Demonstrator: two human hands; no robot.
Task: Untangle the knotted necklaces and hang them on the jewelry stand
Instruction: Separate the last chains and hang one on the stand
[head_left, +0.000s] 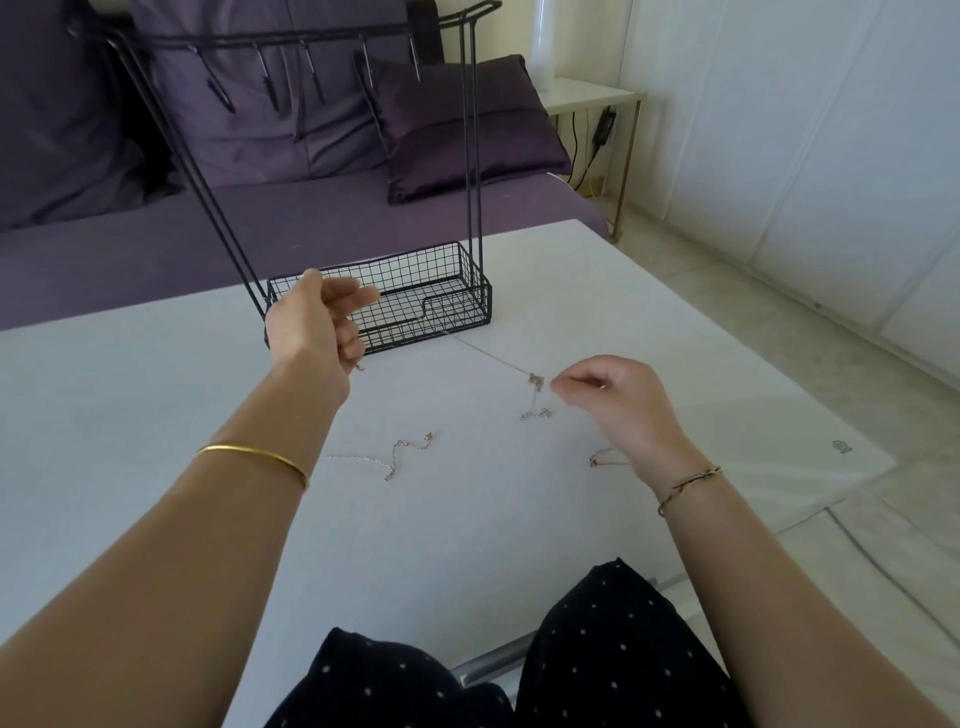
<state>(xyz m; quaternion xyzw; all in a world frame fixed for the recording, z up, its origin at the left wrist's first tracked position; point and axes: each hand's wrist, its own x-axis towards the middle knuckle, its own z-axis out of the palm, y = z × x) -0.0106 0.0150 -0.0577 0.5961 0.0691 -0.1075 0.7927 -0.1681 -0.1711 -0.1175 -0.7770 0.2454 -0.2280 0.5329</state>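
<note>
A white tabletop (156, 395) stands before a purple sofa (156, 249), with the black wire jewelry stand (431, 301) at its far side. The left hand (311, 327) is raised by the stand's basket, fingers curled and blurred; I cannot tell if they grasp anything. The right hand (613, 400) pinches the knotted necklace (536, 382) just above the tabletop. A second necklace (389, 460) lies nearer. A small mark (841, 446) at the right is unreadable.

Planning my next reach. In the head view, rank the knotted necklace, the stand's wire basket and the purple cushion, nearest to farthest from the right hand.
1. knotted necklace, at the fingertips of the right hand.
2. wire basket, farther back on the table, to the left.
3. purple cushion, on the sofa beyond the table.
</note>
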